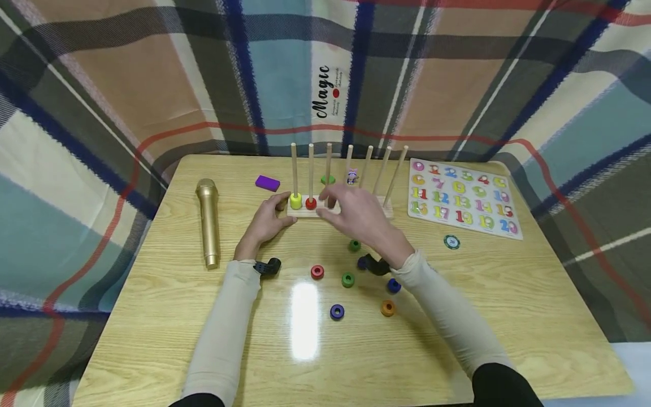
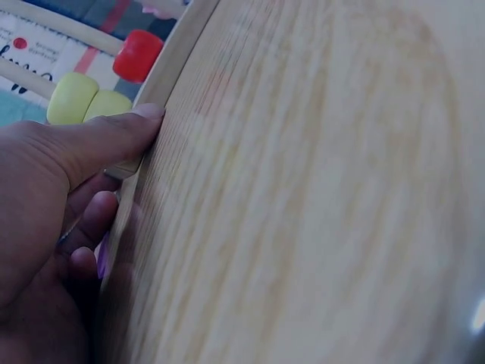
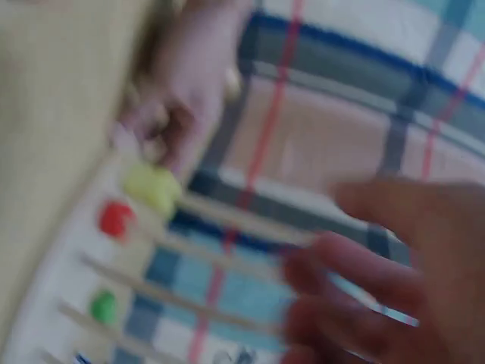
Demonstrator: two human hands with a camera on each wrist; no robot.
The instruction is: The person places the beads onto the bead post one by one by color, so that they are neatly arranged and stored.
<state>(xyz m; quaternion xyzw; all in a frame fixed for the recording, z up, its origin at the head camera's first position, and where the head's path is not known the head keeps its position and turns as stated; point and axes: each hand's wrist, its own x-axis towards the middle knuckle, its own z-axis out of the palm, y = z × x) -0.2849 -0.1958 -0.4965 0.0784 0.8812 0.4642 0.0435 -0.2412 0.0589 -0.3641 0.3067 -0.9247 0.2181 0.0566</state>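
Note:
A wooden peg stand (image 1: 303,213) with several upright pegs stands near the table's back edge. Two yellow rings (image 2: 85,100) are stacked on its leftmost peg, and one red ring (image 2: 138,56) is on the second. My left hand (image 1: 267,221) grips the stand's left end, thumb along the front and fingers curled behind. Above the stand's middle is my right hand (image 1: 358,213), fingers loosely bent near the pegs, with no ring visible in them. The right wrist view shows this hand (image 3: 394,273) blurred, near the upper parts of the pegs.
Loose rings lie in front of the stand, among them a red ring (image 1: 317,272), a green ring (image 1: 348,279) and an orange ring (image 1: 388,308). A gold microphone (image 1: 208,223) lies left; a number board (image 1: 464,198) and a round chip (image 1: 451,242) lie right. A purple block (image 1: 267,182) lies behind.

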